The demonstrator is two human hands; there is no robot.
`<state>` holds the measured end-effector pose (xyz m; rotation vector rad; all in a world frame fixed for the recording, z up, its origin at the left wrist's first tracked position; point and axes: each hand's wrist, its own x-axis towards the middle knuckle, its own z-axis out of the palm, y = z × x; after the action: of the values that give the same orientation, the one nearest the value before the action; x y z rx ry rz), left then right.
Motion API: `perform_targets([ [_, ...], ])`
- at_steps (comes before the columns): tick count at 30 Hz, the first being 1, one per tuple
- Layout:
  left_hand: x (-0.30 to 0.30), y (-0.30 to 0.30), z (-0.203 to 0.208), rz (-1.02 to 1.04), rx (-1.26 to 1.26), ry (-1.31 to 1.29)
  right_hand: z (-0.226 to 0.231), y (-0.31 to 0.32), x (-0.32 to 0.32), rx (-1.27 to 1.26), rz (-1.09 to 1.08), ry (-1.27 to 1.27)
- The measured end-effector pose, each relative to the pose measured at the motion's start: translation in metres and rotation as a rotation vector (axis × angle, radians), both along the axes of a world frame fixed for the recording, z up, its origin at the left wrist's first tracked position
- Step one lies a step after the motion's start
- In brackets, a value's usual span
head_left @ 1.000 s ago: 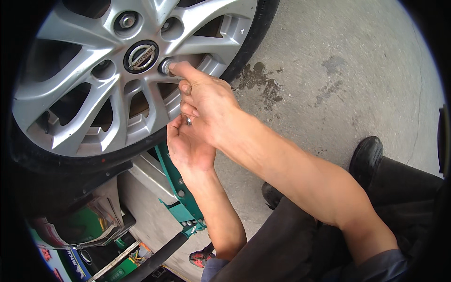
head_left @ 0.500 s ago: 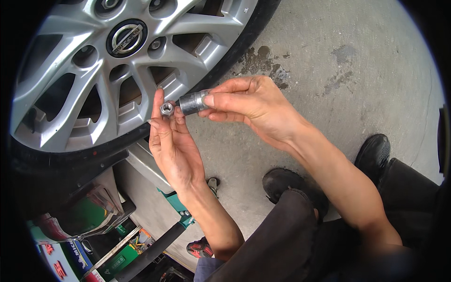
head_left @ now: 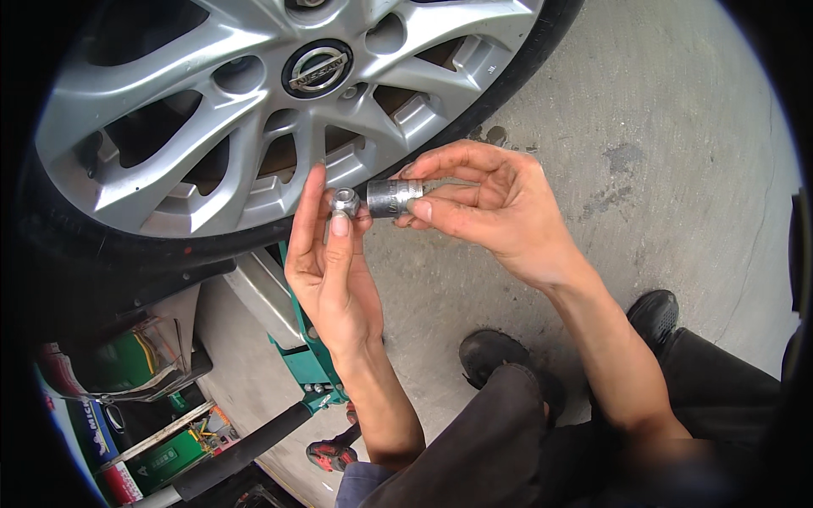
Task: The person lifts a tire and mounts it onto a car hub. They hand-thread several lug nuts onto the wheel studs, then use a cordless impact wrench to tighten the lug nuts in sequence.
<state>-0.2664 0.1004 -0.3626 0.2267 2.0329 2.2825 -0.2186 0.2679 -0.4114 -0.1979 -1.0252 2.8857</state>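
My left hand point(head_left: 340, 275) pinches a shiny lug nut point(head_left: 345, 201) between thumb and fingers, its threaded hole facing up. Just to the right, my right hand point(head_left: 495, 203) grips a steel socket point(head_left: 392, 198) by one end, with the fingers wrapped around it. The socket lies sideways, its other end close beside the nut; whether they touch I cannot tell. Beyond both hands is a silver alloy wheel point(head_left: 246, 127) with a round centre cap point(head_left: 317, 69) and several recessed lug holes.
A green floor jack point(head_left: 306, 364) with a black-sleeved handle point(head_left: 246, 453) stands at lower left. Behind it are a green box point(head_left: 165, 457) and other goods. A red and black power tool point(head_left: 332, 455) lies near my left forearm. Dark shoes point(head_left: 491, 356) stand on the concrete floor point(head_left: 677, 127).
Both hands have shifted right in view, as has the wheel. The nut has turned in my left fingers, and the thumb now presses against it. The socket is held more level.
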Motion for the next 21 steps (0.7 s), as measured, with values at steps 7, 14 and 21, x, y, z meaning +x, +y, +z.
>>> perform_targets([
  [7, -0.001, -0.015, -0.012, -0.087, 0.373, -0.261, 0.004, 0.003, 0.001, 0.032, 0.035, 0.05],
  [14, 0.008, -0.006, -0.016, -0.042, 0.246, -0.23, 0.013, -0.014, 0.003, 0.435, -0.167, 0.146],
  [21, 0.015, 0.019, 0.003, -0.085, -0.022, 0.019, 0.016, -0.016, 0.0, 0.177, -0.407, 0.068],
])
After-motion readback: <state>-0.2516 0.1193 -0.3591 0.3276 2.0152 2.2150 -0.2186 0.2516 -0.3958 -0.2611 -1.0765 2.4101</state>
